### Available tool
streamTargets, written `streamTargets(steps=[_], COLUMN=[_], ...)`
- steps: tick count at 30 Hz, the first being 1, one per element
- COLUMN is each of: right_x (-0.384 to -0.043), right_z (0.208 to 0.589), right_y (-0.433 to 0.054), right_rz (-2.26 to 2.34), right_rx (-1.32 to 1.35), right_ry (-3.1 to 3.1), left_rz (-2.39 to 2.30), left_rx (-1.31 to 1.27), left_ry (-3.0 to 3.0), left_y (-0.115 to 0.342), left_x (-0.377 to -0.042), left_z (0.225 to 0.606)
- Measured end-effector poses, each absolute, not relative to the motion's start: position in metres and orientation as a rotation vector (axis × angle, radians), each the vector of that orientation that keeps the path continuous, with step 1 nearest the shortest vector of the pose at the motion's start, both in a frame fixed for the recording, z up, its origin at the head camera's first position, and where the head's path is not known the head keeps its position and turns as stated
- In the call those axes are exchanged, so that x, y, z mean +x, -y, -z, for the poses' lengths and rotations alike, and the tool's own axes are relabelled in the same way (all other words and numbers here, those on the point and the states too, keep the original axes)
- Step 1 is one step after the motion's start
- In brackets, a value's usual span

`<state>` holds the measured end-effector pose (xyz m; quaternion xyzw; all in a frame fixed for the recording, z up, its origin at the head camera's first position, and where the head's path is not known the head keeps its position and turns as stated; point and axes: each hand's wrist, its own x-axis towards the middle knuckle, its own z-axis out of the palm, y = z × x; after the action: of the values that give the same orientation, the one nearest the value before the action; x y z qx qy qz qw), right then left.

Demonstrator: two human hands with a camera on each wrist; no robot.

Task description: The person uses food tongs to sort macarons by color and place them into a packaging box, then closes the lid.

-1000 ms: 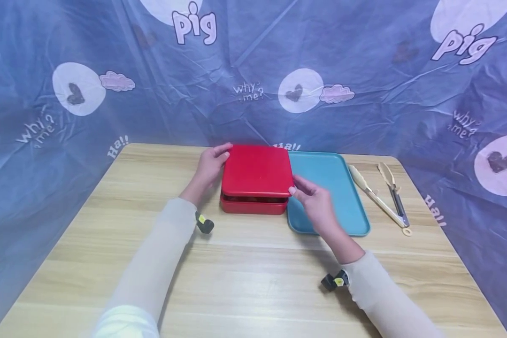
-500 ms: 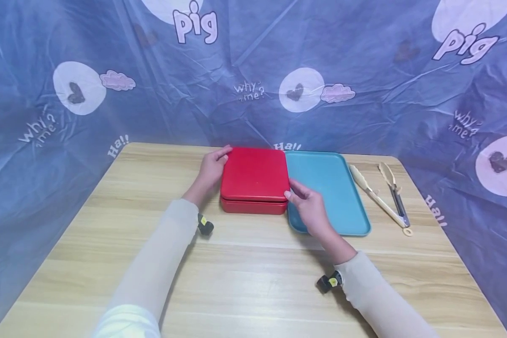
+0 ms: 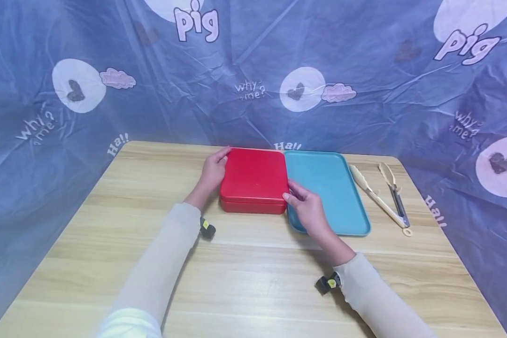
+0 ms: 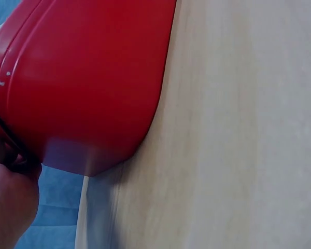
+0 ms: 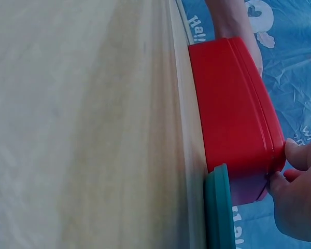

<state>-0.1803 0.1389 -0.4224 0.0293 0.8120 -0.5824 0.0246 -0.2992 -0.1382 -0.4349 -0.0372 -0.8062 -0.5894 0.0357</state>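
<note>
A square red box [image 3: 253, 208] stands on the table in the head view, its red lid [image 3: 255, 174] lying over the top. At the lid's back left corner, my left hand [image 3: 212, 173] holds the edge. My right hand [image 3: 309, 209] pinches the front right corner, thumb toward the front. In the left wrist view a narrow dark gap shows between the lid [image 4: 1, 67] and the box [image 4: 88, 78] close to the left fingers. Along the side seen in the right wrist view, only a thin seam parts lid and box [image 5: 223, 104]. What the box contains is hidden.
A teal tray [image 3: 327, 188] lies right beside the box, under my right hand. Farther right are spread tongs [image 3: 382, 202] with cream tips. The wooden table [image 3: 236, 277] ends at a blue printed cloth [image 3: 173, 103] behind.
The lid has come down onto the box, and the wide gap at its front has narrowed to a seam. My right hand has moved slightly left and down with it.
</note>
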Motion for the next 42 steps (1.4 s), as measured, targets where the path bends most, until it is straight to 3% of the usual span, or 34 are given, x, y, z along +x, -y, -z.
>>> streamTargets(steps=[25,35,42], right_x=[-0.177,-0.205,-0.222], right_z=[0.419,0.406,0.413], right_y=[-0.140,-0.119,-0.093], right_rz=[1.487,1.017,0.658], right_rx=[-0.141,-0.304,-0.428], right_ry=[-2.770,-2.976,-3.021], left_rz=[1.635,1.026,0.487], left_rx=[-0.150,-0.320,-0.508], left_ry=[2.607,2.836,3.086], left_y=[0.138,0.123,0.095], left_x=[-0.290,-0.262,-0.225], left_z=[0.438,0.396,0.410])
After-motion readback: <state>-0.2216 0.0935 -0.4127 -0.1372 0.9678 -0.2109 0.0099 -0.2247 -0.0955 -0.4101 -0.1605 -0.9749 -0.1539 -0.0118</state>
